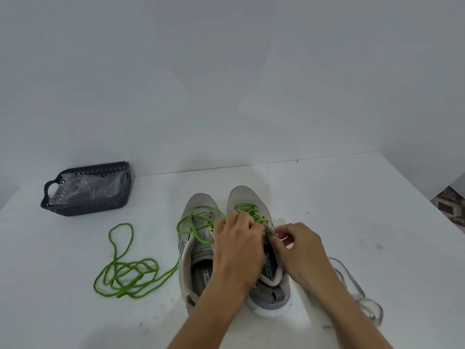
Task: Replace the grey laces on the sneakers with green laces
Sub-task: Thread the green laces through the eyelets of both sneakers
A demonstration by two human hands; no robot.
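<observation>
While both hands sit over the right sneaker (254,238), I read this as mid-lacing of that shoe: green lace (251,212) already crisscrosses its lower eyelets, upper ones look undone, though the hands cover part of that row.

Left hand (236,245): fingers curled down at the eyelet row, on or just beside the green lace. Looks like a pinch, but the fingertips are hidden, so I can't confirm what it holds.

Right hand (299,248): thumb and forefinger pinched at the shoe's right edge by the tongue. Can't tell if it's lace or upper between them.

Left sneaker (198,243) stands touching the right one, toes away from me. Slack green lace loops lie across its top, none seen going through an eyelet, so I judge that shoe not started. A second green lace (125,275) lies in a loose tangle on the white table (352,197) left of the shoes, one strand running to the left sneaker's side.

Grey laces (362,298) are out, piled on the table to the right, near my right forearm.

Dark perforated basket (88,190) with a clear plastic bag inside stands far left, well apart.

Next move, my call: feed the free end through the next eyelet up, pull even, then the opposite side. Needs the slack cleared off the left sneaker first or it'll snag.
</observation>
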